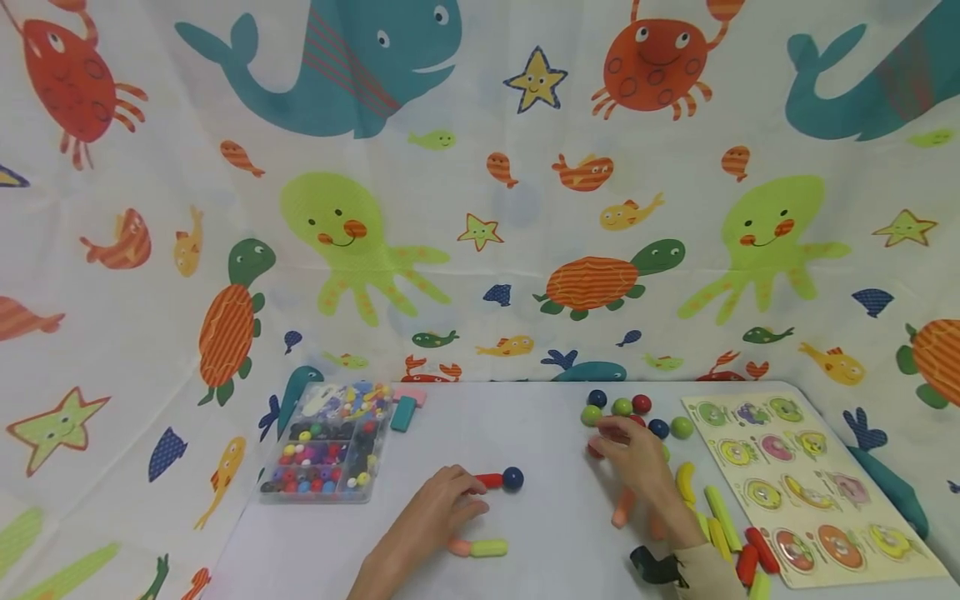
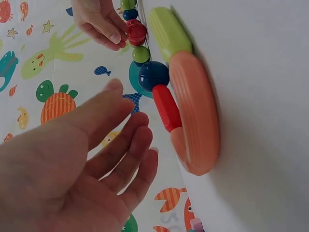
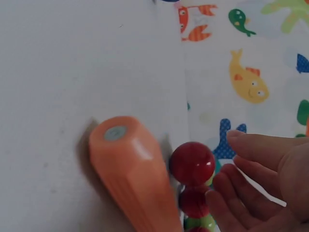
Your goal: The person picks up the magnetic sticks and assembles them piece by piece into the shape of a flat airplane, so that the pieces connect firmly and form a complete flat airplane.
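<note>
My left hand [image 1: 435, 512] hovers with loosely bent fingers over a joined shape on the white table. In the left wrist view, the shape shows a curved orange stick [image 2: 195, 116], a light green stick [image 2: 170, 34], a red stick [image 2: 166, 108] and a dark blue ball [image 2: 153, 76]. Nothing lies between my left fingers. On the other side, my right hand [image 1: 637, 458] reaches over a group of red, green and blue balls, thumb and fingers apart. A red ball [image 3: 192, 163] sits close by its fingertips. Nearer the right wrist camera lies an orange stick [image 3: 133, 169] with a grey round end.
At left stands a clear compartment box [image 1: 315, 498] of colourful beads, with a teal block [image 1: 402, 413] beside it. A picture board [image 1: 813, 467] lies at right. Several yellow and red sticks [image 1: 762, 550] lie beside my right wrist. A patterned curtain [image 1: 480, 275] hangs behind.
</note>
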Available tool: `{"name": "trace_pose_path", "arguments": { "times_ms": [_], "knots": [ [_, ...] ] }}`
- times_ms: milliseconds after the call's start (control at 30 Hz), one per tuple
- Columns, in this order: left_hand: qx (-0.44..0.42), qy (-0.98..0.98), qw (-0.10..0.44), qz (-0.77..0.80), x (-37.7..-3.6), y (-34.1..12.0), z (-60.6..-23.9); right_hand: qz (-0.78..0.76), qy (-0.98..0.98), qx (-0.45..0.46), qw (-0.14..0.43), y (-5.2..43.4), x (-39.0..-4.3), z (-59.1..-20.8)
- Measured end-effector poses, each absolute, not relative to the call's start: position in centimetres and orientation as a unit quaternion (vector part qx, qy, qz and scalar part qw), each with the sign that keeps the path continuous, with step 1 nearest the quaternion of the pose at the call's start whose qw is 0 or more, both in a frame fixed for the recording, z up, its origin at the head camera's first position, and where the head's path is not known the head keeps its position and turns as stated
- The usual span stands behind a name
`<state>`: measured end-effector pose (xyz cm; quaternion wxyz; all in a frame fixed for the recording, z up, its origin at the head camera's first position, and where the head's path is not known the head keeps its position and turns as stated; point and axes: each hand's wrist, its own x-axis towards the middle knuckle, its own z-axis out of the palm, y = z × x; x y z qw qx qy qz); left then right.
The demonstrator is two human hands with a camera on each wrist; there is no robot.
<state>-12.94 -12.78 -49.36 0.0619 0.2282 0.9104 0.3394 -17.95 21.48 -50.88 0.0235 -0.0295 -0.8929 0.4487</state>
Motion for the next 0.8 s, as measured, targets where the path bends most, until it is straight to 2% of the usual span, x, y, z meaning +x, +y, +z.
{"name": "trace_pose_path", "arguments": {
  "times_ms": [233,333,567,800],
  "knots": [
    [0.221,0.884,0.157,0.381,-12.5,-13.0,-49.7,0.411,-0.910,-0.049,-0.010,21.6,-17.9,-51.4],
    [0.229,0.879,0.180,0.376,-12.4,-12.9,-49.8,0.394,-0.918,-0.046,-0.023,21.6,-17.8,-51.6],
    [0.270,0.879,0.173,0.352,-12.2,-12.6,-50.5,0.387,-0.921,-0.044,-0.022,21.5,-17.7,-51.9],
    [0.259,0.882,0.187,0.345,-12.0,-12.3,-51.1,0.417,-0.909,-0.018,-0.008,20.9,-17.3,-51.4]
  ]
}}
